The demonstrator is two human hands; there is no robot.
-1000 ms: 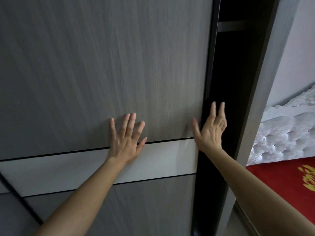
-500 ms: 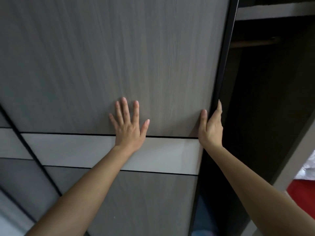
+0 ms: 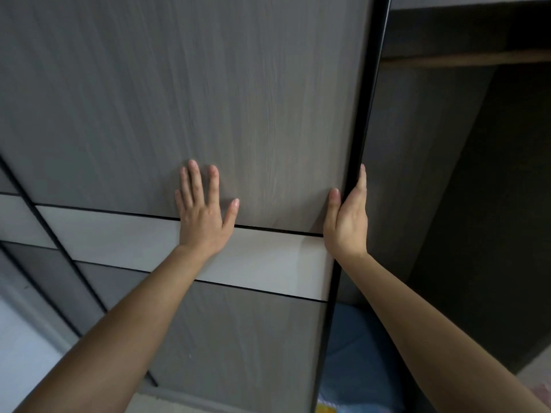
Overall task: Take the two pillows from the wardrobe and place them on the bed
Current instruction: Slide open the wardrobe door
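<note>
A grey wood-grain sliding wardrobe door (image 3: pixel 179 99) with a pale band fills most of the view. My left hand (image 3: pixel 202 213) lies flat on it, fingers spread, holding nothing. My right hand (image 3: pixel 347 219) wraps around the door's black right edge (image 3: pixel 369 84), thumb on the front and fingers behind. To the right the wardrobe interior (image 3: pixel 477 204) stands open and dark. Low inside it lies something soft and light blue (image 3: pixel 354 353), possibly a pillow, partly hidden by the door and my right arm.
A hanging rail or shelf edge (image 3: pixel 465 59) crosses the top of the open compartment. A second door panel (image 3: pixel 18 222) overlaps at the far left. A pale floor strip (image 3: pixel 24 353) shows at the lower left, and a yellow scrap (image 3: pixel 323 408) shows at the bottom.
The door has slid left with both hands on it, widening the opening. The blue fabric inside has come into view, and the red bed at the right has left the frame.
</note>
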